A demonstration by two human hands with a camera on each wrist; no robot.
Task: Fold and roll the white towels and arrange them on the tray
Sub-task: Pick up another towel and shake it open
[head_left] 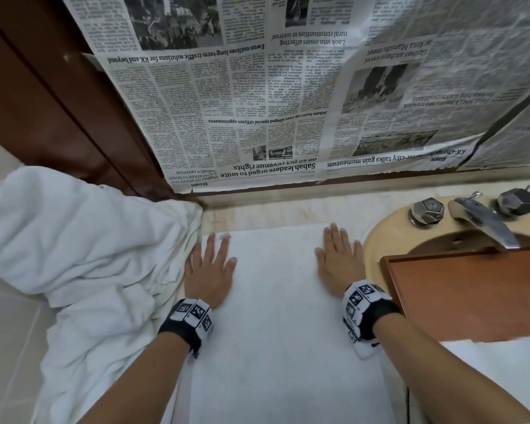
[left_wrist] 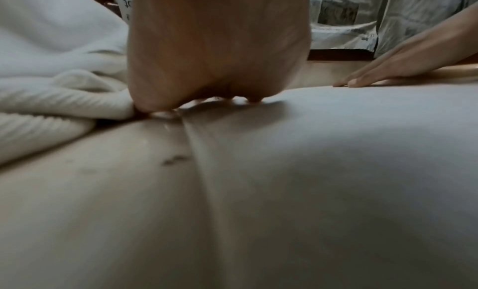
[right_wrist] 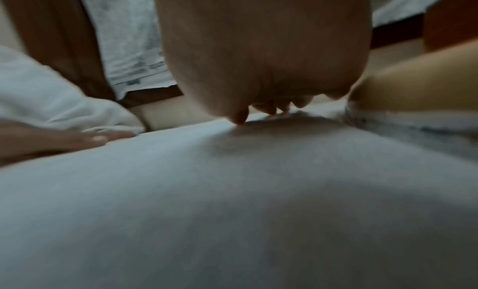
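A white towel [head_left: 276,301] lies flat and long on the counter in the head view, running toward me. My left hand [head_left: 210,267] presses flat on its left side near the far edge, fingers straight. My right hand [head_left: 338,258] lies flat on the towel's right side, fingers spread. The left wrist view shows my left palm [left_wrist: 217,58] on the towel [left_wrist: 336,171]; the right wrist view shows my right palm [right_wrist: 264,58] on the cloth [right_wrist: 232,191]. A brown wooden tray [head_left: 471,292] sits over the basin at right, with nothing on it.
A heap of crumpled white towels [head_left: 74,246] fills the left side, touching my left hand. A beige sink [head_left: 377,240] with a metal faucet [head_left: 484,221] and two knobs lies at right. Newspaper [head_left: 257,102] covers the wall behind the counter.
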